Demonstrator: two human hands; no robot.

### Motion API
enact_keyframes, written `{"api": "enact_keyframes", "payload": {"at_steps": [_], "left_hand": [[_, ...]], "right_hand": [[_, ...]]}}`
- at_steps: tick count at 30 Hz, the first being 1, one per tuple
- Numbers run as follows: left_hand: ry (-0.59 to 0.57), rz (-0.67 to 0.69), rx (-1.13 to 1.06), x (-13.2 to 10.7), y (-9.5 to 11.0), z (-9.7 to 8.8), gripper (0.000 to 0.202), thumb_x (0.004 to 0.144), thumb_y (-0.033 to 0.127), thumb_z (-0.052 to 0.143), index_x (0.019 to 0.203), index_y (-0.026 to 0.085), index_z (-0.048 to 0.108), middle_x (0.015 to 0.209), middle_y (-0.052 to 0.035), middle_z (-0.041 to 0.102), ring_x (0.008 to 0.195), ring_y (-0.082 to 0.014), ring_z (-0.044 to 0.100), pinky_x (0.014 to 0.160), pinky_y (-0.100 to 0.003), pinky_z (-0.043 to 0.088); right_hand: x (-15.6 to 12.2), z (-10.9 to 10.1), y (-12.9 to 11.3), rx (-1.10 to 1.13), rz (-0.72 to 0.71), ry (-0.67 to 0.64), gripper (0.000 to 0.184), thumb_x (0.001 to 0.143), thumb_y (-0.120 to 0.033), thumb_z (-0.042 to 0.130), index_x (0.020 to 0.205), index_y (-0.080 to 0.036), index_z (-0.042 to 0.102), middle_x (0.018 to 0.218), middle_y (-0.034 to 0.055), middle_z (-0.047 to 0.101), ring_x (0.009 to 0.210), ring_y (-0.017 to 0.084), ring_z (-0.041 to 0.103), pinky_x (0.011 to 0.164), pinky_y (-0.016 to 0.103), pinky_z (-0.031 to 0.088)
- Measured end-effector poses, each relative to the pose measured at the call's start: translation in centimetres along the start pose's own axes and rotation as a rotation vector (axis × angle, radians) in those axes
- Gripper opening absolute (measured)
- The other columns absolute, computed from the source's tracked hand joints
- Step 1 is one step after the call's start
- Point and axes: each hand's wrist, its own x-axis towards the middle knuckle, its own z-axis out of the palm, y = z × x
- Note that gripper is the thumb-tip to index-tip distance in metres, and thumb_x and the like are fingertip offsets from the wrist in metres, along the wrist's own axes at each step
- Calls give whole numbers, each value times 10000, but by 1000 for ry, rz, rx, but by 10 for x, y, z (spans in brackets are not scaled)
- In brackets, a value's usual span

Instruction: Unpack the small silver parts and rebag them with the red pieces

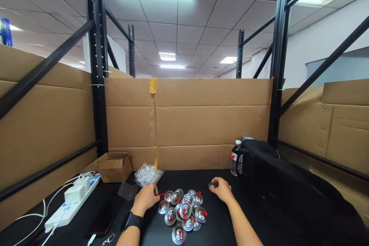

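Note:
A pile of several small silver metal discs with red loops [184,209] lies on the black table [219,230] in front of me. My left hand [146,196], with a dark watch on its wrist, is curled at the pile's left edge and pinches a red loop of one disc. My right hand [221,189] rests just right of the pile, fingers closed around a single silver disc [212,185].
A crumpled clear plastic bag [147,174] and an open cardboard box [113,166] sit behind my left hand. A white power strip with cables [72,201] lies far left. A black bag [276,184] and a water bottle [235,159] stand right. Cardboard walls and black rack posts surround the table.

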Motion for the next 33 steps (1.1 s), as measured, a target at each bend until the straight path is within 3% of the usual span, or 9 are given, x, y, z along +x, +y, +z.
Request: {"api": "enact_keyframes", "payload": {"at_steps": [4, 8, 22, 30, 33], "left_hand": [[45, 268, -132, 1, 13, 5, 371, 707, 82, 566, 1025, 193, 721, 966, -40, 706, 881, -175, 641, 799, -259, 449], [-65, 402, -196, -2, 27, 9, 364, 717, 110, 553, 1002, 208, 758, 947, -34, 702, 834, -173, 626, 764, -257, 464], [-89, 411, -191, -4, 31, 10, 362, 726, 185, 628, 1045, 243, 789, 1044, -49, 732, 953, -201, 656, 888, -275, 478], [-105, 338, -214, 1, 19, 7, 421, 961, 339, 446, 1283, 236, 696, 1252, -62, 727, 1144, -240, 668, 1028, -331, 454], [-111, 318, -228, 2, 15, 6, 422, 937, 236, 443, 1280, 202, 687, 1206, -68, 745, 1127, -217, 676, 1008, -303, 466]], "right_hand": [[0, 4, -2, -33, -22, 3, 182, 706, -270, 727, 887, -264, 727, 1044, 40, 733, 1104, 288, 641, 852, 386, 420], [3, 7, -5, 60, -124, -33, 102, 724, -219, 684, 813, -221, 734, 904, 53, 731, 879, 222, 681, 788, 318, 469], [3, 4, -10, 95, -227, -107, 141, 708, -173, 682, 823, -190, 763, 845, 52, 711, 795, 194, 660, 742, 276, 480], [3, 4, -9, 106, -232, -125, 157, 721, -174, 693, 858, -184, 767, 872, 55, 693, 807, 186, 649, 758, 269, 477], [4, 4, -8, 95, -217, -151, 178, 725, -180, 699, 889, -174, 768, 896, 64, 693, 832, 188, 649, 775, 264, 470]]}}
